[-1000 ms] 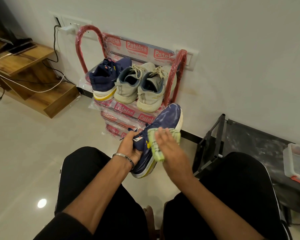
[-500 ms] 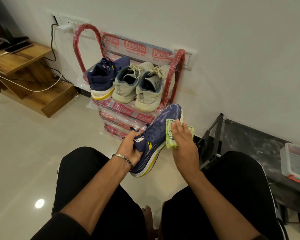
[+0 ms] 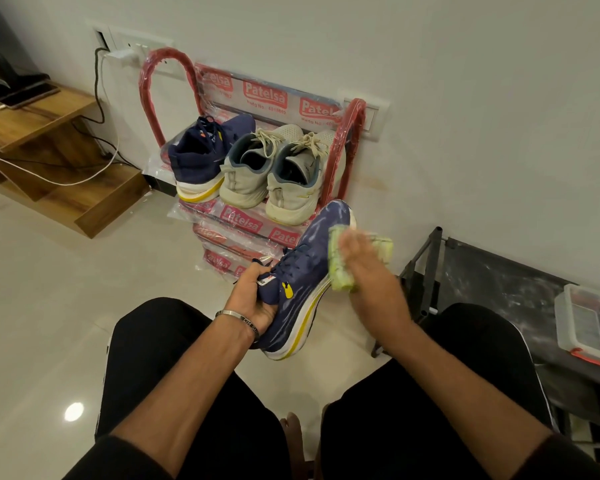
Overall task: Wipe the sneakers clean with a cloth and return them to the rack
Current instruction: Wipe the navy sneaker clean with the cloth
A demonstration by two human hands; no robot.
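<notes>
A red rack (image 3: 352,133) stands by the wall. On its top shelf sit three shoes: one blue shoe (image 3: 201,157) and two grey shoes (image 3: 274,171) side by side. There is room for one more.

The other blue sneaker (image 3: 302,282) is off the rack. A person sits in front of it and holds the sneaker up over their knees, toe pointing up toward the rack.

The job now is wiping. To do it well, I think the sneaker must be held tight so it does not wobble, and the cloth should rub along the whole side, down to the white and yellow sole.

The left hand (image 3: 253,299) has its fingers curled round the heel end and grips it firmly. The right hand (image 3: 368,271) is blurry from rubbing. It presses a green cloth (image 3: 342,268) on the side of the sneaker, near the toe. I cannot tell if its fingers are curled or flat.
</notes>
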